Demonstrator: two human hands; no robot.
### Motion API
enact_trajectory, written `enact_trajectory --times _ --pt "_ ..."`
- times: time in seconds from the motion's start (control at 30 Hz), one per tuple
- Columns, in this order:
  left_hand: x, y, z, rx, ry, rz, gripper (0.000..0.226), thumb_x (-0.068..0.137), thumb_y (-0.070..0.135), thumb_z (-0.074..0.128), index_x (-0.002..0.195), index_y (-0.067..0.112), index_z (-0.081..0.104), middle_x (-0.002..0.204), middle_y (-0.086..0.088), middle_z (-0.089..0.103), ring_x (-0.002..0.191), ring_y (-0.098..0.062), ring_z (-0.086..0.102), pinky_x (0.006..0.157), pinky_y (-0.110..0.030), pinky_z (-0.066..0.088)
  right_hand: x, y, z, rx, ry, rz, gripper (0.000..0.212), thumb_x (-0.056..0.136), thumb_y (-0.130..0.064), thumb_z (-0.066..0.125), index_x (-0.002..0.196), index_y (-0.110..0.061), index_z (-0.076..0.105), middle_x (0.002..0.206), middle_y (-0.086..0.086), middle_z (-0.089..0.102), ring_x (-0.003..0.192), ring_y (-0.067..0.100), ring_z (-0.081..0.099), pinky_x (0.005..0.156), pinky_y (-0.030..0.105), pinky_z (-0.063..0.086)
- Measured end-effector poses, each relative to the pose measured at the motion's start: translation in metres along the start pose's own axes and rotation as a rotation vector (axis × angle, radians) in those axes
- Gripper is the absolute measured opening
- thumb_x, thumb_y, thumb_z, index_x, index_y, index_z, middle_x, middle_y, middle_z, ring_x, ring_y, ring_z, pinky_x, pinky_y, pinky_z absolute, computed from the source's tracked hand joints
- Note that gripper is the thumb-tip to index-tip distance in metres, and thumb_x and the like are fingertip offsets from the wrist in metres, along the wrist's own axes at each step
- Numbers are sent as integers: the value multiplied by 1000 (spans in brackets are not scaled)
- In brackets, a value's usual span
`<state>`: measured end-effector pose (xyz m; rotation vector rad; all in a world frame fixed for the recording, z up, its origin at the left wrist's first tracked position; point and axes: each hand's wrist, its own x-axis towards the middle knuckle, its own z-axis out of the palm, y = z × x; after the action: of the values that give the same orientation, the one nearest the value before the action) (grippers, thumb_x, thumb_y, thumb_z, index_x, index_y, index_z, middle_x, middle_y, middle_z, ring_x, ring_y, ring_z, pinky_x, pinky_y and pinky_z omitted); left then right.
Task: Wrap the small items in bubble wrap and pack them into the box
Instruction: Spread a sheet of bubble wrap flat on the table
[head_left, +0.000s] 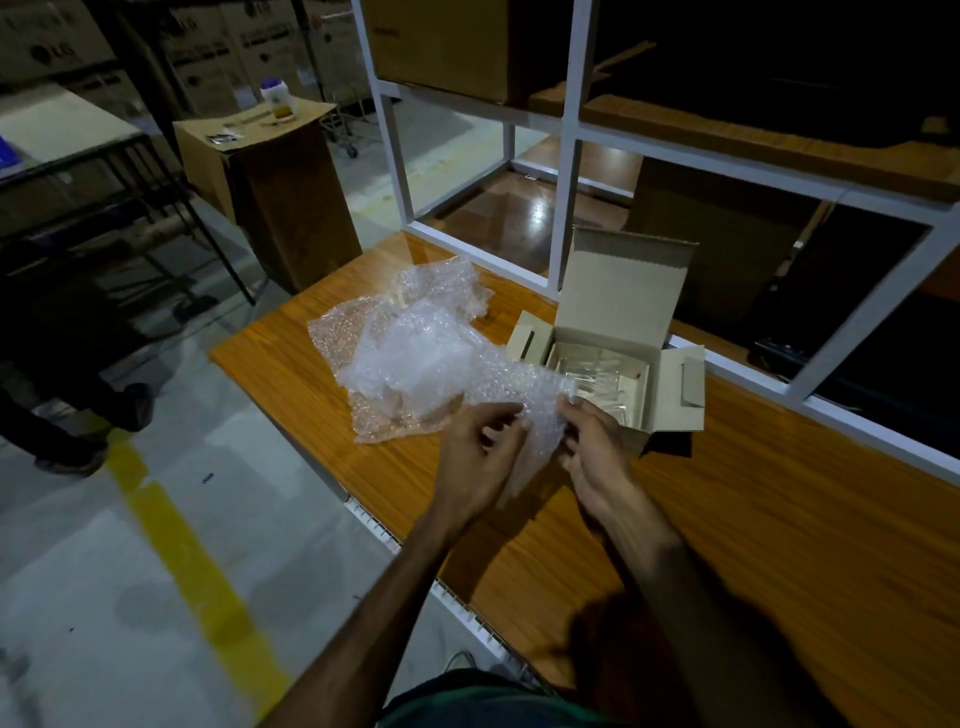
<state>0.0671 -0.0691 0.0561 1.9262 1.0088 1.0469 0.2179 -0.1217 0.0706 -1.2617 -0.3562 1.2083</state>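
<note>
Here, both hands' grip, left hand and right hand, on bubble wrap.

A warehouse: stacked cartons, metal shelving, yellow floor line

— Can you read any words here?
— Just "LG" — on the big stacked brown cardboard cartons far back. Other print is too dark and blurry.
</note>
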Motion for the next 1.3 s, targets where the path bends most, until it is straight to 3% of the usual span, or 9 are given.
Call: enact_trajectory --times 0.1,0.33,0.47,0.67,0.77,0.9,1.03,1.17,1.3 --pt "-4 11 8 -120 -99 -46 17 101 22 69 116 28 73 102 20 71 94 -4 68 71 -20 55 -8 3 -2 32 -27 4 25 108 -29 56 123 -20 73 121 6 78 118 27 72 107 54 54" --pt "-7 3 17 13 -74 -13 12 102 27 68 94 22 75 88 9 70 85 -9 65 71 -44 57 -26 7 -2 -24 -116 -57 45 98 -51 65 133 -23 69 124 1 77 119 20 72 107 49 52" --pt "-8 14 16 -36 -114 -39 25 105 24 64 81 26 72 73 9 69 71 -10 65 60 -25 49 -32 12 -5 -103 -153 -87 41 101 -33 67 138 -16 65 127 0 76 120 15 71 105 41 55" --pt "5 8 -1 16 -211 -108 18 96 12 69 79 18 72 72 10 69 69 -5 65 63 -24 49 -35 8 -16 -105 -126 -110 37 101 -35 66 137 -28 66 129 -8 74 115 7 71 101 39 58" --pt "5 9 -3 18 -280 -116 21 93 29 73 81 12 72 74 -2 70 69 -23 67 60 -39 53 -39 10 -14 -134 -208 -85 41 98 -30 71 136 -35 59 118 -14 75 102 -1 74 83 23 61" --pt "-3 10 6 -23 -359 -142 11 90 16 75 80 13 71 74 1 72 68 -15 67 61 -38 53 -40 22 -14 -178 -127 -64 34 104 -28 66 138 -29 65 128 -1 76 117 15 73 104 46 58" --pt "-11 9 12 -12 -367 -178 23 85 32 74 80 10 73 74 -5 73 71 -27 70 63 -51 58 -45 30 -25 -211 -228 -67 48 95 -40 77 140 -30 64 130 -6 74 122 15 69 101 42 58" --pt "-16 13 16 -8 -395 -198 24 88 34 80 78 15 71 74 -3 71 70 -25 70 66 -46 59 -41 41 -39 -240 -63 -29 19 102 -21 68 120 -24 75 115 -2 79 110 18 74 95 45 63" --pt "-12 12 6 -89 -381 -305 24 98 24 71 94 1 67 93 -17 71 88 -32 71 78 -42 63 -34 44 -64 -335 153 -11 21 104 -24 62 110 -5 70 112 26 70 86 24 67 76 40 54"
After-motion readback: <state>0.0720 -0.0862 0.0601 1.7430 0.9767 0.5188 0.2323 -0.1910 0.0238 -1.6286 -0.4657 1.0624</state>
